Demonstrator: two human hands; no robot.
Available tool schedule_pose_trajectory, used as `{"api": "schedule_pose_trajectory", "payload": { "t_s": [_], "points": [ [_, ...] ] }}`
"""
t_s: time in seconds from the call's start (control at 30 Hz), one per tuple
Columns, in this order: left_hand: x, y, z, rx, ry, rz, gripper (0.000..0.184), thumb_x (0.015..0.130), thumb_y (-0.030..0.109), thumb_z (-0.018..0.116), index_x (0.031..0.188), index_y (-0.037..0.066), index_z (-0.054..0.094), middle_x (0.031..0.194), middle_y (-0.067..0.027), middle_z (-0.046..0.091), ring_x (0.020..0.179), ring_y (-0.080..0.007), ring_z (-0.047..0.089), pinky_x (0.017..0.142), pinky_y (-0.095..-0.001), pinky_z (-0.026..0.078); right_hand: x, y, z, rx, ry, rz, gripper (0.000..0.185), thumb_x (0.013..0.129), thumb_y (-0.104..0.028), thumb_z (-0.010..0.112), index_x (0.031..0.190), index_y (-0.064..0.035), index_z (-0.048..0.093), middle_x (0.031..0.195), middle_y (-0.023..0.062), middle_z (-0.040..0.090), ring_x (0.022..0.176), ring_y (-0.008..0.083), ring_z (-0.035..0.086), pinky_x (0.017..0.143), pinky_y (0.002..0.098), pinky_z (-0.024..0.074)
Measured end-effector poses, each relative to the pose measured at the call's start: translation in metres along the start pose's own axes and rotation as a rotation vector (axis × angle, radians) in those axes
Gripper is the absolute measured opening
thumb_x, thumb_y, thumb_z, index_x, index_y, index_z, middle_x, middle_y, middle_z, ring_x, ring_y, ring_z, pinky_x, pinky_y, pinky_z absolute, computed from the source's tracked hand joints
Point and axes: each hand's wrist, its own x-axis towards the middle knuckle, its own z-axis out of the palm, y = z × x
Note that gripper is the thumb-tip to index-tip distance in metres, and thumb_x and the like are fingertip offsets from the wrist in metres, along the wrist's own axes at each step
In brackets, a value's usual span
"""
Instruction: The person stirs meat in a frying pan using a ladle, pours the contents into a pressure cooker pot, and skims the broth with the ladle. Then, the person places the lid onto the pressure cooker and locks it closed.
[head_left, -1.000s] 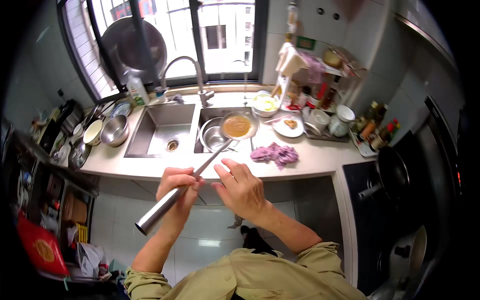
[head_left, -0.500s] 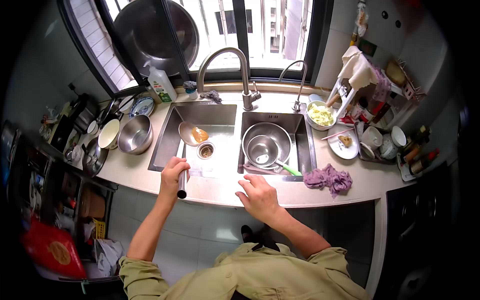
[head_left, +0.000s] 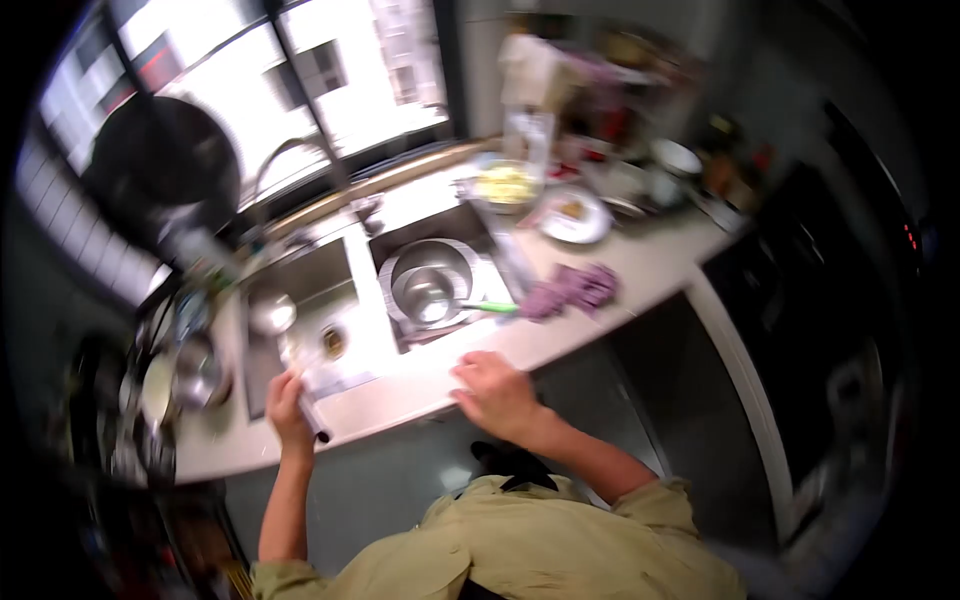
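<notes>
Head view: ladle in the left basin, handle in the left hand

Judging by how things lie, the ladle is at the sink but not yet let go. Its bowl is near the drain, and the handle's end shows by the front edge of the counter. Blur hides whether the bowl holds anything or touches the basin, so what is finished there cannot be told.

The left hand's fingers are wrapped round the handle. The right hand has half-bent fingers and nothing visible in its grasp, just by the counter's edge. In the right basin, a large metal bowl holds a smaller pan with a green handle; both are out of the hands.

Right of the sink lies a purple cloth; behind it are a white plate with a brown piece and a bowl of pale yellow food. A steel bowl stands to the left. Beyond are a bright window, a dark stovetop at the right, and grey floor below.
</notes>
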Motion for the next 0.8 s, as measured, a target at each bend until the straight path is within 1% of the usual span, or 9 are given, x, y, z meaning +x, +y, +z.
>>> {"api": "schedule_pose_trajectory", "payload": {
  "t_s": [0.13,0.27,0.37,0.43,0.53,0.57,0.67,0.73,0.8],
  "points": [
    [-0.018,0.047,0.018,-0.190,0.160,0.102,0.015,0.082,0.001,0.058,0.096,0.002,0.058,0.099,-0.0142,0.053,0.089,-0.0226,0.055,0.076,-0.0298,0.047,-0.054,-0.014,-0.017,0.100,-0.033,0.045,0.028,0.076,-0.019,0.066,0.098,-0.0035,0.059,0.092,0.0141,0.058,0.086,0.0287,0.058,0.073,0.0357,0.0491],
    [-0.028,0.112,0.061,-0.505,0.214,0.221,0.013,0.084,0.004,0.059,0.097,0.001,0.055,0.103,-0.0152,0.050,0.086,-0.0228,0.055,0.072,-0.0310,0.049,-0.089,-0.030,-0.053,0.246,0.227,-0.068,0.048,0.075,-0.014,0.067,0.118,-0.0012,0.050,0.094,0.0149,0.058,0.087,0.0312,0.059,0.076,0.0364,0.0488],
    [-0.024,0.216,0.062,-0.687,0.142,0.235,0.012,0.081,-0.003,0.053,0.092,0.000,0.053,0.098,-0.0135,0.051,0.087,-0.0244,0.052,0.076,-0.0336,0.045,-0.117,-0.049,-0.101,0.351,0.202,0.047,0.061,0.075,-0.012,0.068,0.129,-0.0027,0.042,0.096,0.0169,0.058,0.087,0.0321,0.059,0.076,0.0366,0.0490],
    [-0.024,0.274,0.074,-0.815,0.067,0.314,0.009,0.084,0.004,0.052,0.092,0.000,0.053,0.101,-0.0144,0.051,0.089,-0.0253,0.052,0.076,-0.0330,0.044,-0.139,-0.042,-0.129,0.602,0.235,0.095,0.052,0.087,-0.015,0.057,0.133,-0.0029,0.037,0.093,0.0119,0.057,0.083,0.0216,0.059,0.068,0.0318,0.0490],
    [-0.023,0.379,0.102,-0.934,0.146,0.493,0.014,0.080,0.010,0.061,0.087,0.000,0.056,0.091,-0.0171,0.055,0.072,-0.0236,0.057,0.059,-0.0292,0.046,-0.184,-0.025,-0.190,1.199,0.175,0.268,0.045,0.096,-0.023,0.042,0.135,-0.0034,0.034,0.093,0.0051,0.052,0.077,0.0095,0.054,0.059,0.0231,0.0450],
    [-0.025,0.415,0.109,-0.938,0.160,0.547,0.016,0.080,0.014,0.061,0.086,0.000,0.056,0.090,-0.0174,0.055,0.071,-0.0246,0.057,0.058,-0.0298,0.046,-0.198,-0.017,-0.210,1.230,0.211,0.244,0.049,0.096,-0.028,0.041,0.137,-0.0045,0.028,0.095,0.0064,0.051,0.076,0.0079,0.053,0.057,0.0207,0.0435],
    [-0.032,0.530,0.132,-1.007,0.256,0.754,0.037,0.083,0.036,0.061,0.083,-0.001,0.056,0.089,-0.0192,0.056,0.069,-0.0283,0.056,0.055,-0.0328,0.045,-0.240,0.014,-0.259,1.335,0.525,0.212,0.049,0.093,-0.022,0.050,0.132,-0.0066,0.024,0.096,0.0095,0.051,0.073,0.0130,0.056,0.060,0.0251,0.0466],
    [-0.047,0.602,0.145,-1.109,0.199,0.820,0.038,0.079,0.037,0.065,0.085,0.000,0.058,0.091,-0.0191,0.056,0.069,-0.0277,0.056,0.055,-0.0325,0.045,-0.277,0.028,-0.313,1.443,0.652,0.257,0.047,0.087,-0.010,0.057,0.125,-0.0104,0.029,0.095,0.0101,0.050,0.071,0.0149,0.055,0.061,0.0274,0.0468],
    [-0.063,0.670,0.156,-1.242,0.155,0.865,0.028,0.076,0.027,0.067,0.087,0.001,0.060,0.092,-0.0185,0.057,0.069,-0.0269,0.055,0.056,-0.0323,0.046,-0.314,0.046,-0.354,1.376,0.779,0.327,0.048,0.084,-0.004,0.058,0.123,-0.0110,0.031,0.094,0.0095,0.050,0.067,0.0143,0.054,0.058,0.0272,0.0458]
  ]
}}
